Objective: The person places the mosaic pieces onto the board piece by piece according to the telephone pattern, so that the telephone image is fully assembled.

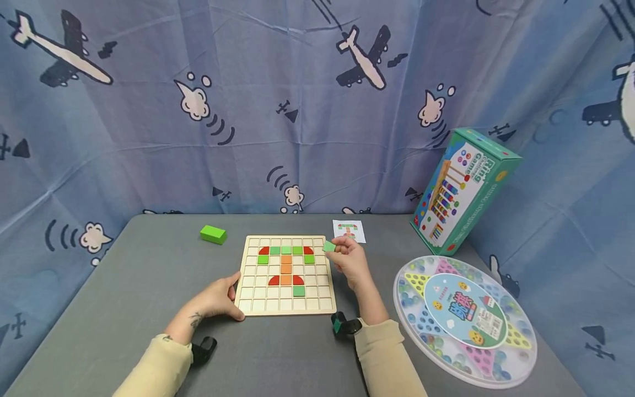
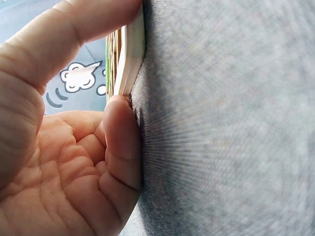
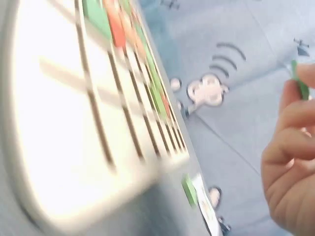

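Note:
A wooden grid board [image 1: 286,306] lies on the table, with green and orange squares and red rounded pieces in its cells. My left hand [image 1: 218,298] holds the board's left side, thumb at the near corner and fingers against the edge. In the left wrist view, curled fingers [image 2: 120,128] meet the board's side [image 2: 132,54]. Above the far right corner, my right hand [image 1: 351,262] pinches a green square tile [image 1: 329,246] between thumb and fingers. The right wrist view shows that tile [image 3: 299,81] edge-on, raised off the board.
A picture card [image 1: 356,230] with a matching-coloured pattern lies behind my right hand; a green piece [image 3: 189,191] is beside it in the right wrist view. A green block [image 1: 213,234] sits back left. At right are a round marble game board [image 1: 404,286] and a tall game box [image 1: 463,193].

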Demonstrator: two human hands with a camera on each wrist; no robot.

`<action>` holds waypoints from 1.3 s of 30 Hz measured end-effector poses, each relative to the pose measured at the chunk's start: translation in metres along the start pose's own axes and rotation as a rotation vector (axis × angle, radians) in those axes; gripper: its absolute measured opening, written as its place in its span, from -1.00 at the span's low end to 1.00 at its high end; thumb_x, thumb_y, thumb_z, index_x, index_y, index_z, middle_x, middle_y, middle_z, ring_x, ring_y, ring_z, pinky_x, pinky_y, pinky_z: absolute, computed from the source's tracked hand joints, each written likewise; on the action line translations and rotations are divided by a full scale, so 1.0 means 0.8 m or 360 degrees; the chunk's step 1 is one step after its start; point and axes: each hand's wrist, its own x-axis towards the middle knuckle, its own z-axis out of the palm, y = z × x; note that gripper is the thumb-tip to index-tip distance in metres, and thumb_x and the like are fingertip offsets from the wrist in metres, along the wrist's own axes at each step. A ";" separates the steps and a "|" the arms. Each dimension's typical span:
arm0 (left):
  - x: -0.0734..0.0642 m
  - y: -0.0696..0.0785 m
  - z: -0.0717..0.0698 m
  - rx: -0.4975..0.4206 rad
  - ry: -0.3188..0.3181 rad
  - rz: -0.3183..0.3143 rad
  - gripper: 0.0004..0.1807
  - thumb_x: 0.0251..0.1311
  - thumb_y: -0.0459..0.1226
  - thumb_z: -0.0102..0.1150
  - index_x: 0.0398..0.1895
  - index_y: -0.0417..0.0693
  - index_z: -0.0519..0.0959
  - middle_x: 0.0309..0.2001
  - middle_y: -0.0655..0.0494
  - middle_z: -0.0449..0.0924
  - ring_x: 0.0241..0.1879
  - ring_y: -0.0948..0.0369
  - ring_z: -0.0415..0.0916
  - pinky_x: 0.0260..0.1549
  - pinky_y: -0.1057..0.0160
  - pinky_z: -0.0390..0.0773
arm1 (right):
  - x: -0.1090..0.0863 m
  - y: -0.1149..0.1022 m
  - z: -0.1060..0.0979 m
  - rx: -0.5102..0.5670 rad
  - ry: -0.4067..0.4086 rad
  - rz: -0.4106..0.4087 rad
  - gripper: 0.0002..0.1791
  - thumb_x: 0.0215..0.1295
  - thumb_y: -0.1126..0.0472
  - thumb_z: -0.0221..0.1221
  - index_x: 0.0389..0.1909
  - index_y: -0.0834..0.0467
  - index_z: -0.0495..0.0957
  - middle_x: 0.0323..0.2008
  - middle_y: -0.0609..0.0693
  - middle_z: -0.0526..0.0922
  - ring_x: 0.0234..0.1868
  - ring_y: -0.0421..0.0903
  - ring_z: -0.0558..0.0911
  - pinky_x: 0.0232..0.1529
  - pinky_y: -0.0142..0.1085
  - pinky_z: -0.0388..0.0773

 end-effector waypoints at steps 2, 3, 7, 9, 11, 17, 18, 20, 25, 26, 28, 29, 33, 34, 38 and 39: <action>0.001 -0.001 0.000 0.0005 0.0000 0.0005 0.21 -0.52 -0.42 0.50 0.35 -0.46 0.03 -0.53 0.01 0.37 -0.55 0.20 0.28 -0.56 0.32 0.28 | -0.004 0.003 0.010 0.0131 -0.0034 0.0023 -0.71 0.01 0.54 0.14 -0.19 0.31 0.43 -0.61 -0.14 0.48 -0.73 -0.29 0.23 -0.69 -0.45 0.12; 0.000 -0.001 -0.001 -0.0004 0.0001 -0.0002 0.21 -0.52 -0.42 0.50 0.36 -0.44 0.03 -0.53 0.01 0.37 -0.55 0.20 0.28 -0.56 0.31 0.28 | -0.006 0.004 0.015 0.0167 -0.0060 0.0030 -0.70 0.01 0.55 0.15 -0.18 0.33 0.43 -0.61 -0.14 0.47 -0.73 -0.29 0.24 -0.69 -0.45 0.11; 0.000 0.000 -0.001 -0.0006 -0.0009 0.0004 0.21 -0.52 -0.43 0.50 0.36 -0.44 0.02 -0.52 0.00 0.37 -0.54 0.19 0.29 -0.56 0.30 0.29 | -0.013 0.012 0.037 0.0198 -0.0188 0.0080 -0.63 0.00 0.55 0.17 -0.10 0.41 0.43 -0.60 -0.14 0.49 -0.74 -0.29 0.25 -0.70 -0.45 0.11; 0.000 0.001 -0.002 -0.0009 -0.0013 0.0001 0.21 -0.51 -0.43 0.50 0.36 -0.44 0.02 -0.52 0.00 0.37 -0.54 0.19 0.29 -0.55 0.30 0.29 | -0.016 0.016 0.046 0.0195 -0.0261 0.0105 -0.59 -0.01 0.55 0.17 -0.06 0.45 0.42 -0.59 -0.15 0.51 -0.74 -0.29 0.25 -0.70 -0.45 0.12; 0.000 0.002 -0.001 -0.0014 -0.0015 -0.0003 0.22 -0.51 -0.42 0.50 0.36 -0.43 0.02 -0.52 0.00 0.38 -0.54 0.19 0.29 -0.55 0.30 0.29 | -0.018 0.018 0.055 0.0178 -0.0321 0.0138 -0.56 -0.02 0.55 0.18 -0.02 0.46 0.42 -0.58 -0.16 0.53 -0.74 -0.29 0.25 -0.69 -0.45 0.14; -0.003 0.004 -0.002 -0.0017 -0.0018 0.0017 0.21 -0.51 -0.42 0.50 0.35 -0.46 0.02 -0.52 -0.01 0.38 -0.55 0.20 0.28 -0.55 0.30 0.29 | -0.023 0.019 0.073 -0.0039 -0.0409 0.0200 -0.55 -0.02 0.51 0.23 -0.01 0.43 0.47 -0.62 -0.17 0.54 -0.70 -0.31 0.37 -0.65 -0.45 0.22; -0.003 0.005 -0.002 -0.0016 -0.0018 0.0021 0.21 -0.51 -0.43 0.50 0.35 -0.47 0.01 -0.52 -0.02 0.38 -0.55 0.20 0.28 -0.55 0.30 0.29 | -0.024 0.019 0.075 -0.0128 -0.0412 0.0194 -0.56 -0.03 0.49 0.25 -0.04 0.42 0.49 -0.62 -0.16 0.54 -0.68 -0.30 0.39 -0.64 -0.44 0.23; -0.003 0.006 -0.003 -0.0014 -0.0015 0.0018 0.21 -0.51 -0.42 0.51 0.35 -0.46 0.02 -0.51 -0.02 0.38 -0.55 0.19 0.29 -0.55 0.29 0.29 | -0.025 0.018 0.078 -0.0321 -0.0427 0.0166 -0.60 -0.07 0.47 0.29 -0.12 0.39 0.54 -0.64 -0.10 0.54 -0.66 -0.29 0.42 -0.62 -0.43 0.27; -0.004 0.007 -0.004 -0.0001 -0.0012 0.0025 0.21 -0.51 -0.42 0.51 0.36 -0.45 0.02 -0.51 -0.02 0.38 -0.55 0.19 0.28 -0.54 0.28 0.30 | -0.031 0.015 0.086 -0.0812 -0.0461 0.0124 -0.68 -0.19 0.41 0.39 -0.29 0.27 0.63 -0.64 -0.07 0.48 -0.64 -0.22 0.37 -0.62 -0.39 0.28; -0.004 0.007 -0.004 0.0000 -0.0010 0.0027 0.21 -0.51 -0.42 0.51 0.35 -0.46 0.02 -0.52 -0.02 0.38 -0.55 0.19 0.28 -0.55 0.28 0.30 | -0.032 0.014 0.087 -0.0879 -0.0471 0.0118 -0.68 -0.21 0.41 0.39 -0.31 0.26 0.64 -0.65 -0.08 0.46 -0.65 -0.22 0.36 -0.62 -0.39 0.28; -0.003 0.007 -0.004 0.0000 -0.0009 0.0033 0.21 -0.51 -0.42 0.51 0.35 -0.46 0.02 -0.52 -0.02 0.38 -0.55 0.19 0.28 -0.55 0.28 0.30 | -0.035 0.013 0.090 -0.0999 -0.0483 0.0123 -0.68 -0.24 0.40 0.41 -0.33 0.23 0.65 -0.63 -0.08 0.43 -0.66 -0.19 0.34 -0.63 -0.38 0.28; -0.003 0.007 -0.004 0.0001 -0.0007 0.0034 0.21 -0.52 -0.42 0.51 0.35 -0.46 0.02 -0.52 -0.02 0.38 -0.55 0.19 0.28 -0.55 0.28 0.30 | -0.036 0.013 0.091 -0.1050 -0.0487 0.0113 -0.69 -0.24 0.40 0.41 -0.34 0.23 0.66 -0.61 -0.07 0.44 -0.65 -0.19 0.34 -0.63 -0.37 0.28; -0.002 0.005 -0.003 0.0005 -0.0005 0.0030 0.22 -0.52 -0.42 0.51 0.35 -0.47 0.02 -0.53 -0.02 0.38 -0.56 0.19 0.28 -0.55 0.29 0.29 | -0.039 0.010 0.094 -0.1195 -0.0478 0.0114 -0.69 -0.26 0.39 0.42 -0.35 0.22 0.66 -0.59 -0.06 0.47 -0.64 -0.18 0.37 -0.61 -0.35 0.29; -0.002 0.005 -0.003 0.0004 -0.0004 0.0027 0.22 -0.52 -0.42 0.51 0.35 -0.47 0.02 -0.53 -0.01 0.37 -0.56 0.19 0.28 -0.56 0.29 0.29 | -0.040 0.010 0.095 -0.1221 -0.0474 0.0121 -0.69 -0.25 0.39 0.42 -0.35 0.22 0.66 -0.59 -0.06 0.48 -0.64 -0.18 0.37 -0.60 -0.35 0.29; -0.003 0.006 -0.004 0.0010 -0.0001 0.0023 0.22 -0.53 -0.42 0.52 0.35 -0.47 0.03 -0.52 -0.01 0.37 -0.56 0.19 0.27 -0.56 0.29 0.27 | -0.041 0.010 0.097 -0.1248 -0.0469 0.0161 -0.68 -0.25 0.40 0.41 -0.34 0.22 0.66 -0.57 -0.05 0.50 -0.68 -0.17 0.37 -0.63 -0.33 0.29; -0.003 0.006 -0.004 0.0011 -0.0003 0.0022 0.22 -0.53 -0.42 0.52 0.35 -0.47 0.03 -0.52 -0.01 0.37 -0.56 0.20 0.27 -0.57 0.29 0.27 | -0.041 0.010 0.098 -0.1247 -0.0468 0.0168 -0.68 -0.26 0.41 0.40 -0.33 0.23 0.66 -0.57 -0.04 0.50 -0.69 -0.17 0.37 -0.64 -0.34 0.29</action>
